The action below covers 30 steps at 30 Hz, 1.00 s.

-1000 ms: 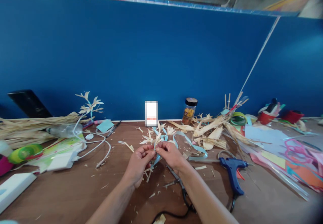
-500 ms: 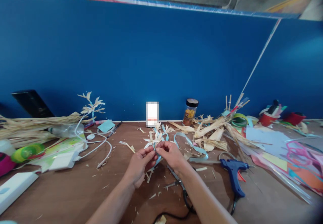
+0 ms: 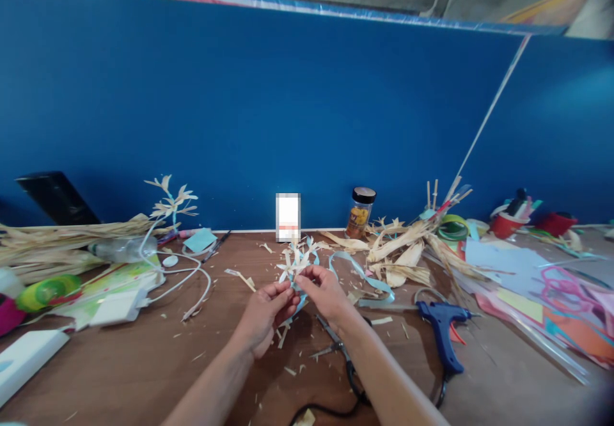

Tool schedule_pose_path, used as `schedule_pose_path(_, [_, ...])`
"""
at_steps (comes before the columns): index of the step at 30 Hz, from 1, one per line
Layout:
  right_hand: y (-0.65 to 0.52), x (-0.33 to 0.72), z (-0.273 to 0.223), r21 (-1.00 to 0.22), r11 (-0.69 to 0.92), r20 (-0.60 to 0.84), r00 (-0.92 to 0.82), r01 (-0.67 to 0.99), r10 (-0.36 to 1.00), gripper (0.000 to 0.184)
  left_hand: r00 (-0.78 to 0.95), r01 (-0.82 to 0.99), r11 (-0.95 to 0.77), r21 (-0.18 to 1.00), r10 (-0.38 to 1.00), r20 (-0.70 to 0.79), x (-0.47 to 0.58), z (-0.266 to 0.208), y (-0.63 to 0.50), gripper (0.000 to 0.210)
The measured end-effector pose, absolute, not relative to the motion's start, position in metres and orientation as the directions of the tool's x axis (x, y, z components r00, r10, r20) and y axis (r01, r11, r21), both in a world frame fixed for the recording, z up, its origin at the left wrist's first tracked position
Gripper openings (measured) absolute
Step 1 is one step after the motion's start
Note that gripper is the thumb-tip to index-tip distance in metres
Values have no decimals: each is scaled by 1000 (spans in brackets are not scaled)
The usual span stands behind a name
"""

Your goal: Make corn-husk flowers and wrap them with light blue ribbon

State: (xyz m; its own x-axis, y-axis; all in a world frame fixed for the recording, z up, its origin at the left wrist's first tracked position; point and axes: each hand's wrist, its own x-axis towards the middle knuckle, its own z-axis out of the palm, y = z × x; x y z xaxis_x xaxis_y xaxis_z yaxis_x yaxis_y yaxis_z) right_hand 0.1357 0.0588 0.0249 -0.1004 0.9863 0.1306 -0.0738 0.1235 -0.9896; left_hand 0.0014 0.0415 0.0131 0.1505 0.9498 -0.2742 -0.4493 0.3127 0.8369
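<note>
Between my fingertips is a flower of pale dried husk strips (image 3: pixel 294 261), its petals fanning out above my hands. My left hand (image 3: pixel 271 307) is closed in a pinch at the flower's base, where light blue ribbon shows. Thumb and forefinger of my right hand (image 3: pixel 321 288) pinch the same spot from the other side. Light blue ribbon (image 3: pixel 357 266) curls across the table to the right. Scissors (image 3: pixel 330 343) lie open beneath my right forearm, partly covered by it. The stem inside my fingers is hidden.
A blue glue gun (image 3: pixel 444 333) lies at right, beside coloured paper (image 3: pixel 508 263). Dried husks (image 3: pixel 400 253) and a black-lidded jar (image 3: pixel 361 213) are behind. At left are a finished-looking husk flower (image 3: pixel 175 203), a white cable (image 3: pixel 206 285), a plastic bottle (image 3: pixel 122 249) and a white power strip (image 3: pixel 31 362).
The flower in my fingers has turned slightly, so its petals face differently. Both hands keep their pinch, and the whole view has shifted a little.
</note>
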Motion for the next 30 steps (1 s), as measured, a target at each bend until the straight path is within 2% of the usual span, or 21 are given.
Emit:
schedule_pose_path(4, [59,135,24,-989,109,118,-88,-100,989,15,165,-441,317,840,948,-271,2,16,40,17])
schedule_pose_path(9, [59,135,23,-988,89,98,-68,-123,993,19,117,-445,294,846,955,-271,3,16,40,25])
schedule_pose_path(14, [59,136,26,-988,92,100,-54,-124,994,20,56,-473,256,843,964,-262,4,16,39,24])
schedule_pose_path(19, [58,135,30,-985,114,122,-55,-128,991,17,36,-468,206,859,976,-215,6,18,38,36])
schedule_pose_path(24, [55,134,34,-987,86,94,-56,-132,994,18,-26,-432,222,874,966,-258,8,19,38,25])
schedule_pose_path(30, [53,133,36,-980,37,67,-146,-195,987,17,-44,-460,227,859,960,-278,7,21,37,13])
